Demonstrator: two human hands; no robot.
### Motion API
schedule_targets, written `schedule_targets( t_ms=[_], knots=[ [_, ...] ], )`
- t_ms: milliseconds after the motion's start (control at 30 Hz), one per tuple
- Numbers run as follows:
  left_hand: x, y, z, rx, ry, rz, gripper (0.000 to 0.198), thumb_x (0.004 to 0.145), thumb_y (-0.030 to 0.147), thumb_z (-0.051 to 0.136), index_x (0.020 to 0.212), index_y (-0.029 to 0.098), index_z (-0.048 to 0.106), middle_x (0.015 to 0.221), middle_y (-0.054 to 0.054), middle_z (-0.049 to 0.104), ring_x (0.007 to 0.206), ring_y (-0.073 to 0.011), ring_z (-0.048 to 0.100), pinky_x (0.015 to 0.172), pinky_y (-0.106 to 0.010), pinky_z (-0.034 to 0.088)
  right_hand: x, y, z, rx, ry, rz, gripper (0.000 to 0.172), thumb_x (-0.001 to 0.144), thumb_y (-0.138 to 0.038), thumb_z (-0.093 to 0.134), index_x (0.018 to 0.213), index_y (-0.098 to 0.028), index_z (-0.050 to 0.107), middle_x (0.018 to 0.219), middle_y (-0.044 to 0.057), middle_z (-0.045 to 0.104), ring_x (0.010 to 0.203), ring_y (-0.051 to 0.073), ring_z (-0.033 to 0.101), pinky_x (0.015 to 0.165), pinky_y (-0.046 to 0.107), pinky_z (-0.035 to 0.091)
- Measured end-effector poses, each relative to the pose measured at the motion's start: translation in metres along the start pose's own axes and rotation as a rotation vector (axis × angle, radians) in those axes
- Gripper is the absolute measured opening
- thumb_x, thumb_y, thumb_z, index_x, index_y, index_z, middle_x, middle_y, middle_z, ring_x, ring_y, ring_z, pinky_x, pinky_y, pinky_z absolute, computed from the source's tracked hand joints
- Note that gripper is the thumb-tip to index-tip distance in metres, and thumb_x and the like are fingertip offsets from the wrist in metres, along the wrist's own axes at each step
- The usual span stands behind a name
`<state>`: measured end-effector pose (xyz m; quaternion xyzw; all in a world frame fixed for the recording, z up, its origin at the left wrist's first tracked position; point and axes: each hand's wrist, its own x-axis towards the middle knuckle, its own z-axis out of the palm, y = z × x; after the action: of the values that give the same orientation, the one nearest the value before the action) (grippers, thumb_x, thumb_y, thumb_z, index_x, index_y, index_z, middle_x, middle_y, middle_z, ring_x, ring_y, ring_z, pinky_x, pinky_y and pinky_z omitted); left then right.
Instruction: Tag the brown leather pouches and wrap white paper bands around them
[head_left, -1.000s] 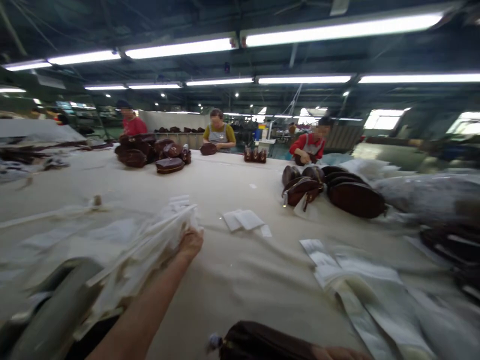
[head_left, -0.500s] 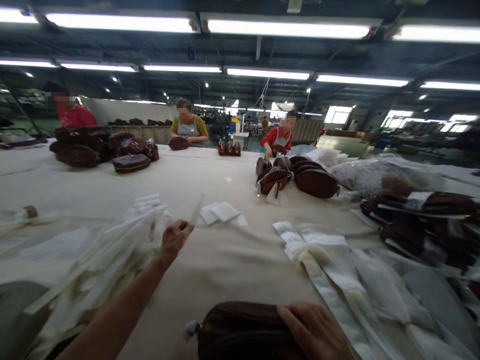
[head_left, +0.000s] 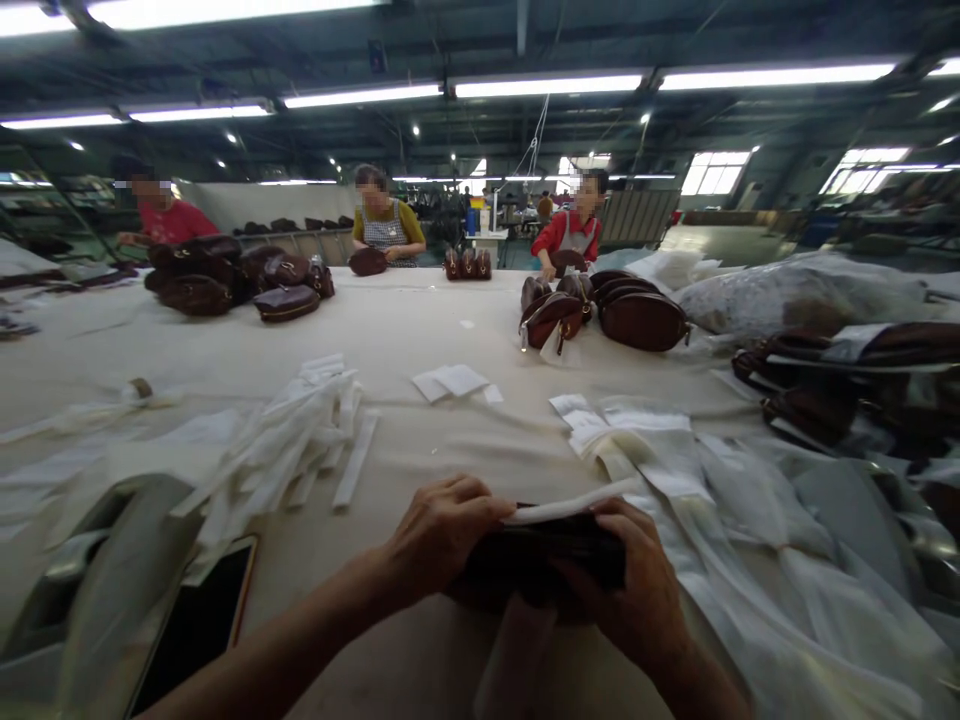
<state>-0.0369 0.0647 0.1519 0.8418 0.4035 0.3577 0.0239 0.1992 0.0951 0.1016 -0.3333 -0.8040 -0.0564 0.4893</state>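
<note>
Low in front of me is a dark brown leather bag (head_left: 540, 555), held between my two hands above the table. My left hand (head_left: 450, 525) is closed at its left end, pinching a white strip (head_left: 574, 505) that lies along the bag's top edge. On the right end, my right hand (head_left: 637, 575) is closed round the bag, fingertips by the strip's other end. A pale, see-through piece (head_left: 517, 650) hangs below the bag, blurred. The bag's underside is in shadow.
A pile of white strips (head_left: 300, 430) and a phone (head_left: 199, 610) lie left. White sheets and bands (head_left: 660, 460) spread to the right, beside stacked brown bags (head_left: 825, 390). More bags (head_left: 637, 312) stand farther back. Three co-workers (head_left: 386, 220) are across the table.
My left hand has come right and down from the strip pile, bringing a white strip to the bag. The bag has been raised, and my right hand now grips its right end.
</note>
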Motion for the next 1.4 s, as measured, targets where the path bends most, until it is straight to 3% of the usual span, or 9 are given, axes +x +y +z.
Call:
schedule_targets(
  t_ms=[167, 300, 433, 567, 733, 833, 933, 1133, 1400],
  knots=[
    [0.001, -0.004, -0.014, -0.028, -0.209, -0.084, 0.027, 0.094, 0.021, 0.042, 0.1, 0.02, 0.068, 0.076, -0.003, 0.06, 0.066, -0.0102, 0.055, 0.06, -0.017, 0.042, -0.003, -0.001, -0.003, -0.065, -0.065, -0.059, 0.048, 0.086, -0.036, 0.056, 0.129, -0.017, 0.044, 0.107, 0.013, 0.05, 0.098, 0.027, 0.053, 0.076, 0.043, 0.053],
    [0.009, -0.003, -0.02, -0.109, -0.346, -0.193, 0.024, 0.09, 0.021, 0.047, 0.098, 0.022, 0.07, 0.076, -0.002, 0.061, 0.068, -0.0109, 0.056, 0.06, -0.018, 0.039, 0.004, -0.005, -0.011, -0.248, -0.102, -0.111, 0.041, 0.085, -0.043, 0.056, 0.119, -0.02, 0.054, 0.098, 0.01, 0.052, 0.09, 0.026, 0.052, 0.078, 0.047, 0.046],
    [0.013, -0.001, -0.02, -0.13, -0.365, -0.236, 0.022, 0.089, 0.018, 0.05, 0.098, 0.022, 0.07, 0.077, -0.001, 0.06, 0.068, -0.0109, 0.056, 0.06, -0.017, 0.039, 0.013, -0.006, -0.018, -0.243, -0.139, -0.184, 0.027, 0.087, -0.039, 0.056, 0.104, -0.019, 0.056, 0.102, 0.01, 0.056, 0.1, 0.027, 0.052, 0.094, 0.051, 0.038],
    [0.008, 0.001, -0.018, 0.055, -0.373, -0.167, 0.027, 0.094, 0.02, 0.04, 0.103, 0.022, 0.066, 0.079, -0.002, 0.058, 0.069, -0.012, 0.054, 0.062, -0.02, 0.04, 0.013, -0.001, -0.017, -0.198, -0.303, -0.205, 0.035, 0.09, -0.039, 0.051, 0.115, -0.014, 0.053, 0.105, 0.013, 0.058, 0.095, 0.026, 0.053, 0.082, 0.042, 0.046],
    [0.0, 0.012, -0.016, 0.247, -0.329, -0.065, 0.027, 0.094, 0.03, 0.041, 0.109, 0.015, 0.058, 0.096, -0.009, 0.057, 0.082, -0.0194, 0.054, 0.077, -0.032, 0.046, 0.005, -0.002, -0.007, -0.209, -0.24, -0.198, 0.042, 0.091, -0.036, 0.049, 0.126, -0.013, 0.049, 0.118, 0.017, 0.057, 0.109, 0.03, 0.052, 0.088, 0.048, 0.044],
    [0.002, 0.024, -0.001, 0.356, -0.29, -0.027, 0.039, 0.087, 0.045, 0.055, 0.1, 0.008, 0.057, 0.114, -0.017, 0.053, 0.101, -0.0284, 0.052, 0.089, -0.042, 0.044, 0.0, -0.002, -0.002, -0.194, -0.209, -0.201, 0.048, 0.091, -0.035, 0.049, 0.133, -0.015, 0.043, 0.123, 0.016, 0.058, 0.117, 0.031, 0.051, 0.095, 0.05, 0.041],
    [0.01, 0.032, 0.019, 0.453, -0.271, -0.004, 0.051, 0.09, 0.047, 0.048, 0.117, 0.003, 0.047, 0.122, -0.022, 0.049, 0.112, -0.0329, 0.048, 0.092, -0.045, 0.042, -0.001, 0.005, -0.002, -0.203, -0.177, -0.246, 0.051, 0.092, -0.037, 0.047, 0.138, -0.015, 0.04, 0.119, 0.015, 0.062, 0.109, 0.03, 0.057, 0.092, 0.047, 0.043],
    [0.018, 0.033, 0.033, 0.476, -0.365, -0.06, 0.054, 0.095, 0.043, 0.039, 0.129, 0.0, 0.035, 0.108, -0.017, 0.056, 0.091, -0.0267, 0.056, 0.076, -0.042, 0.047, 0.012, 0.02, -0.01, -0.174, -0.257, -0.403, 0.051, 0.092, -0.032, 0.046, 0.14, -0.017, 0.039, 0.116, 0.012, 0.067, 0.098, 0.025, 0.064, 0.099, 0.045, 0.037],
    [0.014, 0.032, 0.033, 0.406, -0.356, -0.098, 0.051, 0.092, 0.039, 0.049, 0.127, 0.004, 0.037, 0.109, -0.015, 0.058, 0.094, -0.028, 0.056, 0.08, -0.043, 0.046, 0.019, 0.022, -0.026, 0.178, -0.295, 0.142, 0.022, 0.09, -0.036, 0.051, 0.099, -0.024, 0.068, 0.113, 0.005, 0.068, 0.098, 0.018, 0.067, 0.081, 0.027, 0.056]
  ],
)
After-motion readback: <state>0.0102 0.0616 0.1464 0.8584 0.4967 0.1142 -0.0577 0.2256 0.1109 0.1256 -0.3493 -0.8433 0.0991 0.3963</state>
